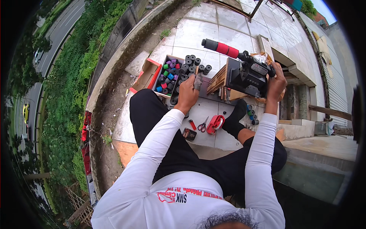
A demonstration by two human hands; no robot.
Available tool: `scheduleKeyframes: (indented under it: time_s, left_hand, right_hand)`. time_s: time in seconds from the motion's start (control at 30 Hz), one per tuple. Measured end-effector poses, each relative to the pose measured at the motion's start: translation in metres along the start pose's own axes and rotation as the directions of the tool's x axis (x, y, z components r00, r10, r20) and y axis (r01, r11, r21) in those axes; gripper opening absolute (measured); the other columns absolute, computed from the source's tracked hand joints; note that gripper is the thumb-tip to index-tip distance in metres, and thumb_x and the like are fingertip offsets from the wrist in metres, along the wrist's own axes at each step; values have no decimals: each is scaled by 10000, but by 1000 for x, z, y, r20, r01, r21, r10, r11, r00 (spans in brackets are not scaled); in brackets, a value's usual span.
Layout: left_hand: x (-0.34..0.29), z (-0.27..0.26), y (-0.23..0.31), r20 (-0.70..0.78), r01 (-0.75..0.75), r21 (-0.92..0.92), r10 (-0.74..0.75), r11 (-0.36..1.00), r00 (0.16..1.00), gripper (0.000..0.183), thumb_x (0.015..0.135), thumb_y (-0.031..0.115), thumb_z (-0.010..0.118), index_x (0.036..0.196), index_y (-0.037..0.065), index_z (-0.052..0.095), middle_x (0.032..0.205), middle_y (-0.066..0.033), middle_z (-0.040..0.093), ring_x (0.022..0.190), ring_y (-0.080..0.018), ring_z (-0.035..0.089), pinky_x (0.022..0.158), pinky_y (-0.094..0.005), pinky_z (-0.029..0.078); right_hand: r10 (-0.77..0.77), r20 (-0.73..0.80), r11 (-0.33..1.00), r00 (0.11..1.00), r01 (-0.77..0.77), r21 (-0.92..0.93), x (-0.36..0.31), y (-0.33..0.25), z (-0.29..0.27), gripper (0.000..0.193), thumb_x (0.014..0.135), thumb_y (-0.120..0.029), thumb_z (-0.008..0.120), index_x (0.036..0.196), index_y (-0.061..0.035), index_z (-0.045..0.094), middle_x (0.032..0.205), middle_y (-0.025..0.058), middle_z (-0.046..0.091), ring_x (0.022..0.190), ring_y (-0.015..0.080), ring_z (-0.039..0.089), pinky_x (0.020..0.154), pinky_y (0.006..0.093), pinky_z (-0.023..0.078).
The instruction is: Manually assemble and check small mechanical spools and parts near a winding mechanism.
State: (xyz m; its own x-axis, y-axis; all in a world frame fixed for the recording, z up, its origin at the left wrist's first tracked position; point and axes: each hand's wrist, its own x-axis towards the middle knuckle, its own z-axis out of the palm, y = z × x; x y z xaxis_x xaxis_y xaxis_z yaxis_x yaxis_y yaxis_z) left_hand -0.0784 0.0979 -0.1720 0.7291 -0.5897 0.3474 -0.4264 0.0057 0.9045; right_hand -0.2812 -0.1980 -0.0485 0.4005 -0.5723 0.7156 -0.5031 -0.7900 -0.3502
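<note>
On the tiled rooftop floor (198, 30), head view: I sit with both legs stretched forward, black trousers, white long sleeves.

My left hand (188, 95) is closed around a small grey cylindrical piece (198, 81), held upright just above the dark mat (209, 87) in front of me. The piece pokes out above my thumb and forefinger.

My right hand (276, 82) grips the right end of the black bench machine (248, 78), fingers wrapped over its edge. I cannot tell exactly which part of it they clamp. The machine sits on a wooden base (219, 80), and a long lever with a red and black grip (223, 48) points up and left from it.

Left of my left hand: an open cardboard box (146, 74) with red flaps, holding small rolls (169, 74) in black, purple, green, blue and pink. More black rolls (192, 63) stand loose on the tile beside it.

Between my legs: red-handled scissors (203, 124), a red tape dispenser (215, 123), a small red lighter (193, 124). A few more rolls (251, 114) lie by my right foot.
</note>
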Motion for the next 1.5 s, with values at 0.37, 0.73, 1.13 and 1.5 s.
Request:
scheduleKeyframes:
  time_s: [0.37, 0.73, 1.13, 1.5]
  left_hand:
    - [-1, -1, -5, 6, 2, 33, -2, 999, 1000, 75, 982, 55, 599, 1017, -11, 596, 922, -286, 672, 893, -540, 636, 725, -519, 510]
    - [-2, 0, -3, 14, -8, 13, 8, 1000, 1000, 74, 960, 35, 594, 1011, -18, 578, 899, -291, 650, 879, -550, 620, 713, -518, 500]
    - [-2, 0, -3, 4, -3, -1, 3, 1000, 1000, 56, 941, 6, 581, 986, -19, 559, 877, -293, 633, 860, -545, 614, 698, -517, 490]
    - [-3, 9, -6, 32, 6, 9, -7, 1000, 999, 80, 908, -12, 581, 970, -17, 531, 843, -296, 617, 844, -550, 604, 698, -540, 468]
  right_hand:
    - [-161, -23, 986, 987, 162, 29, -79, 14, 20, 295, 903, -46, 771, 1196, -53, 802, 1154, 153, 806, 1033, 326, 789, 874, 391, 595]
    - [85, -73, 995, 994, -89, -46, -75, -42, -39, 362, 932, 65, 713, 1259, -58, 806, 1244, 120, 804, 1173, 275, 761, 1016, 387, 563]
    - [-16, 88, 1000, 996, 15, 10, -3, 9, 18, 340, 871, 39, 759, 1185, -81, 815, 1216, 153, 791, 1142, 307, 768, 977, 384, 586]
    - [237, 163, 967, 958, -250, 58, -100, 2, -1, 278, 886, -1, 770, 1157, -41, 816, 1155, 177, 801, 1083, 328, 782, 927, 397, 587]
